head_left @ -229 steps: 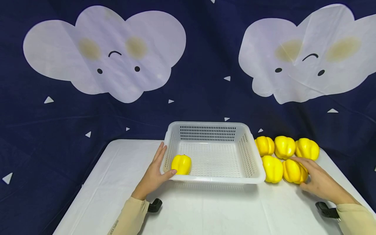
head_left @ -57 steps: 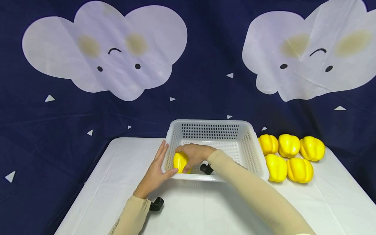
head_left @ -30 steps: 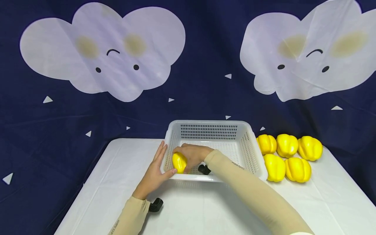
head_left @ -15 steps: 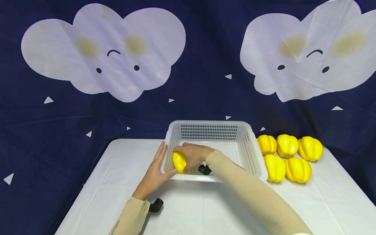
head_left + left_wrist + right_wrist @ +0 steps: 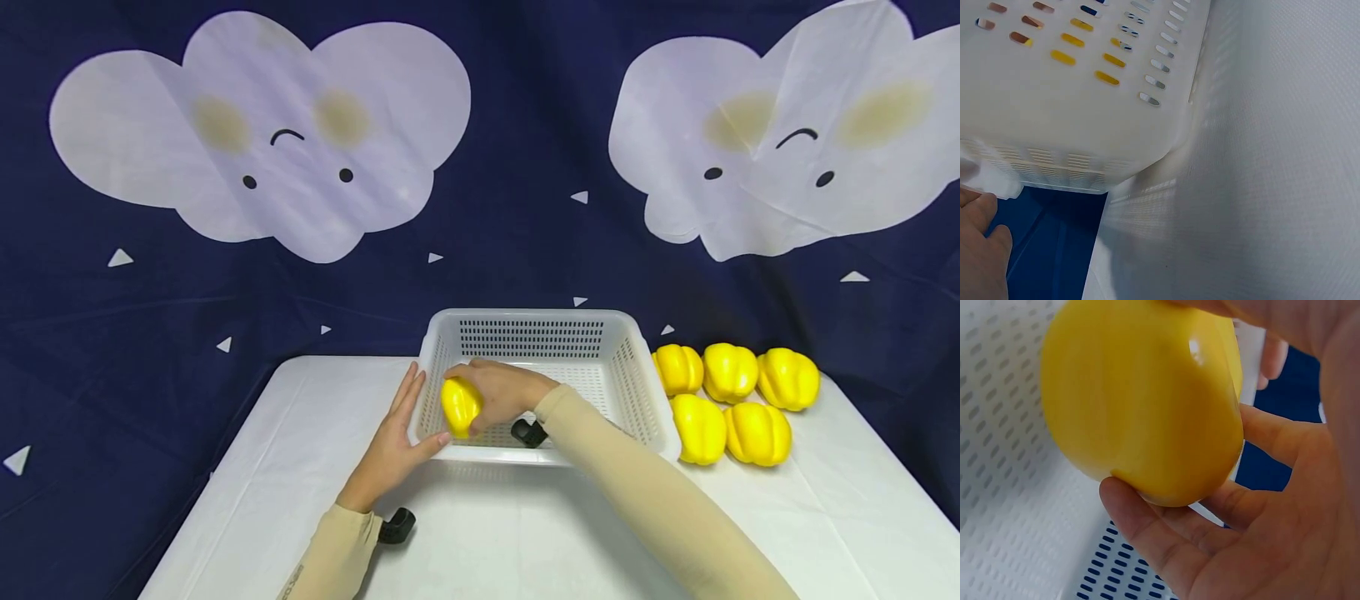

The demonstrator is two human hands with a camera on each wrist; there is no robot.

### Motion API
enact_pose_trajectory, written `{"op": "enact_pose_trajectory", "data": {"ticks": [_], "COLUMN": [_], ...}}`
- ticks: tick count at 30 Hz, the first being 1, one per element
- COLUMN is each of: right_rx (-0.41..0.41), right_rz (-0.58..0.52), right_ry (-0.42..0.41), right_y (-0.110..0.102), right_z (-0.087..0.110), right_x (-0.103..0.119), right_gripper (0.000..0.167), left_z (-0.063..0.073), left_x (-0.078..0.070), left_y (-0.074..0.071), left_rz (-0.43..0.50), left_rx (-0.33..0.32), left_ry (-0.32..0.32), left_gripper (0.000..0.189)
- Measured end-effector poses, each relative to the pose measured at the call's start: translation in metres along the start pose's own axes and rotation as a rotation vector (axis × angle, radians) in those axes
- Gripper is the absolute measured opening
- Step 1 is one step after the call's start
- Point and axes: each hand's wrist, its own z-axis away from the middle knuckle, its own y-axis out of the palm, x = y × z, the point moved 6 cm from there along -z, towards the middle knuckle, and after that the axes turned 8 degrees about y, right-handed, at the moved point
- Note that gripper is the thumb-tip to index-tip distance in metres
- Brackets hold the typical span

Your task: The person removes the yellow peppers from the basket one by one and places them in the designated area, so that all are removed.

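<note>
A white perforated plastic basket [image 5: 540, 455] stands on the table. Inside, near its left end, my right hand [image 5: 506, 392] grips a yellow bell pepper [image 5: 461, 407], fingers and thumb around it. Close up in the right wrist view, the pepper [image 5: 1141, 406] is glossy and smooth, with the fingers [image 5: 1154, 534] against its lower side. My left hand [image 5: 390, 450] rests at the basket's left front corner, fingers straight along the outside and thumb at the front rim. Only part of this left hand [image 5: 982, 250] shows in the left wrist view. Slots in the basket wall [image 5: 1054, 119] reveal some yellow.
Several more yellow bell peppers [image 5: 759, 434] sit in two rows on the white-covered table [image 5: 525, 533], just right of the basket. A dark blue backdrop [image 5: 525, 208] with cloud prints hangs behind. Black devices [image 5: 397, 526] are strapped at both wrists.
My right hand has left a pepper on the table at the right and taken hold of the one in the basket. Lately that pepper has risen slightly. The left hand has stayed put.
</note>
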Motion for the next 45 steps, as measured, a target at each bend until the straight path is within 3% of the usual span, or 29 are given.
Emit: {"op": "enact_pose_trajectory", "data": {"ticks": [8,17,31,45], "right_rx": [-0.104,-0.185,-0.352,-0.457], "right_rz": [-0.017,-0.075,-0.161,-0.229], "right_ry": [0.006,0.079,0.027,0.053], "right_y": [-0.011,-0.025,-0.037,-0.042], "right_z": [0.012,0.029,0.058,0.089], "right_x": [-0.005,-0.011,-0.012,-0.016], "right_gripper": [0.090,0.092,0.090,0.091], "left_z": [0.001,0.000,0.001,0.001], "left_x": [-0.001,-0.001,-0.002,-0.004], "left_y": [0.001,0.002,0.001,0.000], "left_rz": [0.004,0.008,0.008,0.001], "left_rx": [0.008,0.015,0.001,-0.005], "left_ry": [-0.021,-0.027,-0.035,-0.031], "left_gripper": [0.094,0.094,0.095,0.095]}}
